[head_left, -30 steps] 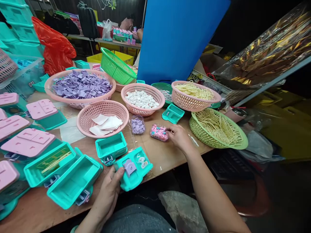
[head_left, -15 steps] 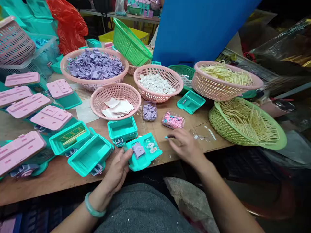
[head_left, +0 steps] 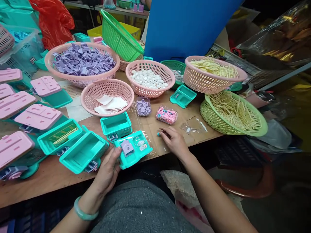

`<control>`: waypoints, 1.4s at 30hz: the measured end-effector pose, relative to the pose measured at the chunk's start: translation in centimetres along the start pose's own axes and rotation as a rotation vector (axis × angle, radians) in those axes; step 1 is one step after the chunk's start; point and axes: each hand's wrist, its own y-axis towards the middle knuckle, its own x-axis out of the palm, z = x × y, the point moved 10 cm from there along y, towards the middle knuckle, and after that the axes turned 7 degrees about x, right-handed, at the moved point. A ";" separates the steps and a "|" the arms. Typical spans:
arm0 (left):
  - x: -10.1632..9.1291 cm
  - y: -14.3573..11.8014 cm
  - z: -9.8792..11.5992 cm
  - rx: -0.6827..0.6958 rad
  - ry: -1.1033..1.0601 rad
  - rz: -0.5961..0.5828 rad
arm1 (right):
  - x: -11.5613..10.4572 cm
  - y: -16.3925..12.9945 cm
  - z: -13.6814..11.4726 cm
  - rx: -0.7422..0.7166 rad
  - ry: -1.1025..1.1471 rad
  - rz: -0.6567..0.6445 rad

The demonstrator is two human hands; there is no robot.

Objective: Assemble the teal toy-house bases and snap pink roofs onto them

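Head view: the left hand clamps its grip on the near edge of a teal tray that lies on the counter close to the person, thumb on top beside a lilac block already seated in it. Two small white pieces sit in the tray's other recesses. The right hand rests on the counter just right of the tray, fingertips pinched together on a tiny teal-blue bit; the piece is too small to identify.

Judging by this, the step in hand is fitting small parts into the tray, with the right hand bringing one over from the clear tub of pink pieces behind it. The next move would call for lifting the bit cleanly off the counter and lining it up with an open recess while the left hand keeps the tray steady.

Counted: one tray under work, one more like it farther back, three open teal boxes to the left, two small clear tubs, pink one and lilac tub. Four pink baskets hold lilac blocks, white pieces, paper slips and pale sticks; one light green basket also holds sticks.
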 end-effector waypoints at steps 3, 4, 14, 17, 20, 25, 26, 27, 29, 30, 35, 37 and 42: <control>0.0 -0.1 0.0 0.017 0.001 -0.015 | 0.7 -0.2 -0.7 -0.062 -0.016 -0.035; 0.0 -0.1 0.0 0.019 0.001 -0.023 | 0.8 -0.5 -0.9 -0.082 -0.028 -0.052; 0.0 0.0 0.0 0.038 0.019 -0.052 | -1.0 -4.5 -1.8 -0.184 -0.022 0.084; 0.0 0.1 0.0 0.033 0.035 -0.060 | -1.1 -3.5 -1.4 -0.097 0.003 0.077; 0.3 0.1 0.1 0.043 0.056 -0.087 | 0.2 -2.4 -1.9 -0.131 -0.072 -0.013; 1.0 -0.1 0.6 0.114 0.067 -0.114 | 0.9 -1.9 -3.5 -0.195 -0.284 -0.085; 1.1 -0.1 0.8 0.131 0.083 -0.111 | 0.1 -2.2 -4.6 -0.196 -0.262 -0.043; 1.3 -0.1 0.9 0.145 0.104 -0.109 | -0.8 -2.6 -5.8 -0.192 -0.204 0.010; 1.8 -0.1 1.1 0.174 0.151 -0.116 | -2.5 -3.8 -8.7 -0.174 -0.026 0.100; 2.2 -0.1 1.3 0.188 0.170 -0.123 | -3.0 -4.5 -10.1 -0.163 0.061 0.123; 3.5 -0.3 2.0 0.223 0.210 -0.116 | -2.6 -6.8 -13.8 -0.114 0.232 0.159; 3.8 -0.4 2.1 0.221 0.206 -0.110 | -2.3 -7.0 -13.7 -0.097 0.233 0.168; 4.1 -0.5 2.2 0.237 0.207 -0.121 | -2.3 -6.9 -13.0 -0.084 0.240 0.178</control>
